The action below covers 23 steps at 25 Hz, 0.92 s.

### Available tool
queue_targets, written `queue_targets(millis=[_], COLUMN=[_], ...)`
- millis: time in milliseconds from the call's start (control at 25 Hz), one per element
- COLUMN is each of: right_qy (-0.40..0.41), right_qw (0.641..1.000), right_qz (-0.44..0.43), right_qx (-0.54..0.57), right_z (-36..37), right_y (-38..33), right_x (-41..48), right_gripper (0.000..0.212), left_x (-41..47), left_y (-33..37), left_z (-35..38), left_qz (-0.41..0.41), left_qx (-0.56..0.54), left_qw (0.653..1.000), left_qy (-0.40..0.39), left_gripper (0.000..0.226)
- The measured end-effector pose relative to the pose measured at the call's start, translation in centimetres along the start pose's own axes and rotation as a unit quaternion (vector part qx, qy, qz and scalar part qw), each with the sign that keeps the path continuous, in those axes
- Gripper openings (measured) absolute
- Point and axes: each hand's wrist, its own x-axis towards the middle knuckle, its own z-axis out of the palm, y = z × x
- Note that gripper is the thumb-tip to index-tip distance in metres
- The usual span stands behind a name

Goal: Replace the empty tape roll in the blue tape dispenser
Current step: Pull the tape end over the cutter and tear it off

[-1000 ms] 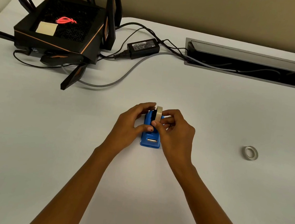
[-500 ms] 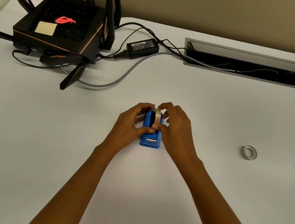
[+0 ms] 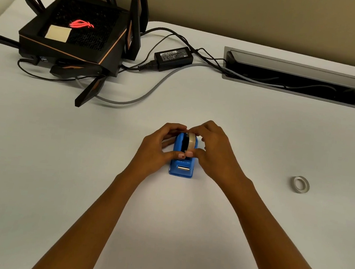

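Two bare forearms reach in from the near edge of the white table (image 3: pixel 33 184) and meet at its middle. Between the hands stands the blue dispenser (image 3: pixel 181 168), its cutter end toward the person, its base flat on the table. The left hand (image 3: pixel 156 149) curls around the dispenser's left side, thumb laid across the front above the cutter, fingers wrapped over the far top; it grips the dispenser. The right hand (image 3: pixel 214 154) closes on the tape roll (image 3: pixel 192 141), thumb at the roll's near lower edge and fingers over its top. The roll stands upright on edge in the dispenser's slot, toward the right wall, its upper half above the blue sides; whether it is fully seated cannot be told. The two thumbs touch tip to tip.

Well apart to the right, the empty core (image 3: pixel 301 184) lies flat on the table. Farther back, a black router (image 3: pixel 72 38) sits at the left, a power brick (image 3: pixel 173 55) beside it, and an open cable hatch (image 3: pixel 300 79) at the right.
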Motion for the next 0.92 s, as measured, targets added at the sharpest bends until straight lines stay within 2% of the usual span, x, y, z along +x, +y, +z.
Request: queue_targets(millis=[240,360,520,640,800,920], right_qy=[0.045,0.061,0.073,0.118,0.136,0.151], right_qw=[0.998,0.997,0.994,0.989,0.984,0.979], right_qz=[-0.025,-0.038,-0.014,-0.031,-0.111,-0.137], right_qx=[-0.028,0.010,0.074,0.081,0.013,-0.018], right_z=[0.7,0.8,0.6,0.4,0.6,0.8], right_y=[-0.5,0.0,0.8,1.0,0.6,0.3], right_x=[-0.4,-1.0,-2.4,-3.2,-3.6,-3.4], right_gripper=[0.040,0.044,0.061,0.051,0.031,0.025], left_x=[0.0,-0.2,-0.5,-0.5,-0.3,-0.3], left_y=[-0.1,-0.1,-0.2,-0.3,-0.2,-0.3], left_z=[-0.1,-0.2,0.0,0.2,0.4,0.5], left_qz=[-0.002,0.004,0.027,0.040,0.057,0.057], left_qx=[-0.008,-0.001,0.029,0.042,0.052,0.056], left_qw=[1.000,1.000,0.999,0.998,0.997,0.997], left_qy=[-0.007,-0.013,-0.025,-0.014,-0.002,0.001], left_gripper=[0.060,0.059,0.060,0.058,0.053,0.052])
